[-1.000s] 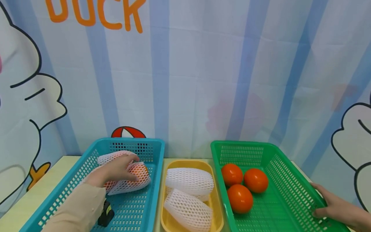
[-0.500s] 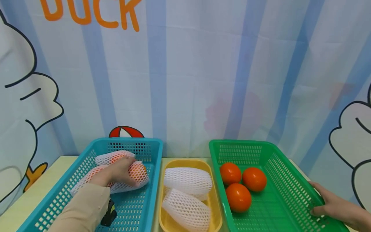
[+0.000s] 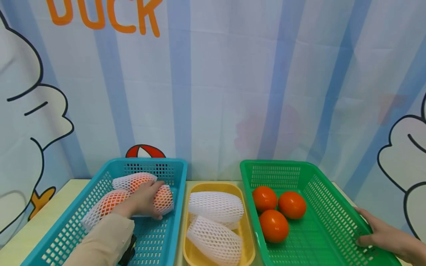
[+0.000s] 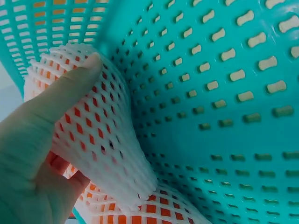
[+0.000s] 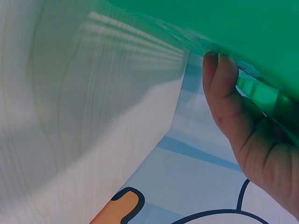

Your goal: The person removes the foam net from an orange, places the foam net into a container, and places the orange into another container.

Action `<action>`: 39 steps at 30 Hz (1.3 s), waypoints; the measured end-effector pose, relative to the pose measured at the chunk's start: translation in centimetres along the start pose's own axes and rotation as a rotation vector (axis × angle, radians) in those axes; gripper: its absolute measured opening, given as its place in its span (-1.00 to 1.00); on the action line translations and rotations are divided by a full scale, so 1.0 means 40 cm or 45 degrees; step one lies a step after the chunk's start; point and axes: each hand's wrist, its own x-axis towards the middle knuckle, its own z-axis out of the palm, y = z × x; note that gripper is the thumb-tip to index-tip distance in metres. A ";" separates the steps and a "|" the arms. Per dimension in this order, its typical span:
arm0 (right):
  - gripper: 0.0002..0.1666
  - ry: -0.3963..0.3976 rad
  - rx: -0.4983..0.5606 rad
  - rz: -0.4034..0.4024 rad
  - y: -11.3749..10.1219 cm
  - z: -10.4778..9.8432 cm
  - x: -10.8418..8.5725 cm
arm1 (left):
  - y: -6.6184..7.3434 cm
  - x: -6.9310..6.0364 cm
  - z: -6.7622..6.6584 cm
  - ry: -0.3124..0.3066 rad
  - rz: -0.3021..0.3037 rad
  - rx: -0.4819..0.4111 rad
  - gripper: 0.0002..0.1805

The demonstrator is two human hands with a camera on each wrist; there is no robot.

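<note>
Left hand (image 3: 143,199) is grasping and nudging a foam-netted fruit (image 3: 164,198) toward blue basket (image 3: 179,214)'s right edge, seemingly arranging; right hand (image 3: 380,233) is gripping green basket (image 3: 313,240).

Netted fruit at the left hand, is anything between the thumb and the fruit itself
Yes, the white mesh sleeve: in the left wrist view, the thumb of the left hand lies on it, and the orange-red fruit shows through its holes. Nothing else visible stands between them.

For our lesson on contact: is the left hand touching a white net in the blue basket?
Touching: in the left wrist view, the left hand rests its thumb across the white net.
</note>
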 end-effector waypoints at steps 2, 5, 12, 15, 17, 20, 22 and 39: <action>0.11 -0.001 -0.005 0.002 0.004 -0.004 0.003 | -0.004 0.002 0.000 0.016 0.024 -0.019 0.00; 0.11 0.020 -0.019 0.023 0.007 -0.004 0.008 | -0.008 0.005 0.000 0.035 0.047 -0.020 -0.04; 0.18 0.027 0.013 0.033 0.048 -0.029 0.038 | -0.015 0.007 -0.005 0.029 0.038 -0.035 -0.11; 0.18 0.011 0.012 0.029 0.072 -0.043 0.053 | -0.015 0.005 -0.011 0.010 0.046 -0.060 -0.11; 0.19 0.031 0.024 0.027 0.105 -0.057 0.075 | -0.014 0.003 -0.015 0.006 0.052 -0.072 -0.11; 0.26 0.043 0.099 0.043 0.176 -0.097 0.125 | -0.012 -0.001 -0.023 0.001 0.051 -0.090 -0.11; 0.29 0.073 0.145 0.066 0.222 -0.122 0.159 | -0.011 -0.003 -0.027 -0.009 0.045 -0.104 -0.11; 0.33 0.080 0.196 0.075 0.277 -0.154 0.194 | -0.009 -0.029 -0.062 0.050 0.041 -0.199 -0.15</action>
